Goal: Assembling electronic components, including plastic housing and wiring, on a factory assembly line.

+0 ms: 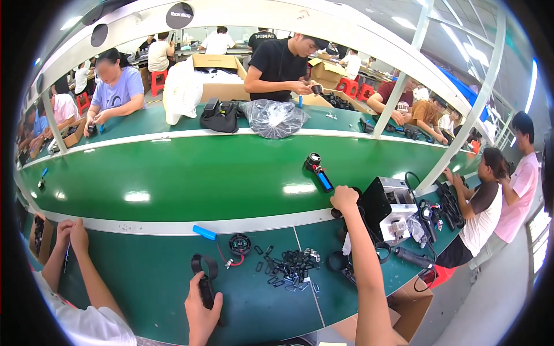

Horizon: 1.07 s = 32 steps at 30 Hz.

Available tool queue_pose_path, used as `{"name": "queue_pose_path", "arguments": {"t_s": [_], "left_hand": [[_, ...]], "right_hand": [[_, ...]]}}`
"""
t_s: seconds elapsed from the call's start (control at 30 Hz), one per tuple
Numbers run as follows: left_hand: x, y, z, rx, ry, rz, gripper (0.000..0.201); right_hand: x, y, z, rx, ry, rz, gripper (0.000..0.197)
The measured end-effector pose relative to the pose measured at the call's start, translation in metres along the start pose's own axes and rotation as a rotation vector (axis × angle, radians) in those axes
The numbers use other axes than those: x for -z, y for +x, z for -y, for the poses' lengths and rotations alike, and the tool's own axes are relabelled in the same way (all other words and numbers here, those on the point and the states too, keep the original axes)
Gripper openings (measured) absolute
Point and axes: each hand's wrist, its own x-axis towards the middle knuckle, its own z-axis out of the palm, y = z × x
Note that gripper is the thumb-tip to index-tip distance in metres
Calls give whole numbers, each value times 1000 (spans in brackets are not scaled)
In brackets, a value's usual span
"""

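A black strapped device (206, 282) sits gripped in the left hand (202, 311), while the right hand (344, 199) reaches out, fist closed, holding nothing visible.

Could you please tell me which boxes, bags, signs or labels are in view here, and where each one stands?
Open cardboard box: far bench, behind the white fan; brown, flaps up.
Second cardboard box: far bench, further right; brown, open.
Plastic bag: far bench edge; clear, crumpled, dark parts inside.
Round sign: overhead white beam; black disc, pale lettering.
Cardboard box: floor, beside the right forearm; brown, open.
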Motion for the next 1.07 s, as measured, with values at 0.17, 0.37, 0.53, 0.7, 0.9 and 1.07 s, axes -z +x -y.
{"name": "queue_pose_path", "arguments": {"t_s": [0.17, 0.37, 0.53, 0.7, 0.9, 1.07], "left_hand": [[4, 0, -10, 127, -192, 96, 56], [6, 6, -8, 69, -214, 60, 58], [3, 7, -1, 59, -244, 91, 62], [4, 8, -6, 85, -349, 142, 70], [2, 13, -1, 160, -699, 242, 52], [0, 25, -7, 286, -1208, 518, 44]], "right_hand": [[-28, -2, 7, 38, -78, 161, 21], [-11, -61, 24, 204, 87, -129, 9], [-4, -95, 27, 425, 38, -6, 23], [3, -111, 18, 518, -6, 43, 50], [45, -146, 48, 637, 11, -37, 20], [24, -148, 108, 872, 514, 17, 16]]}}
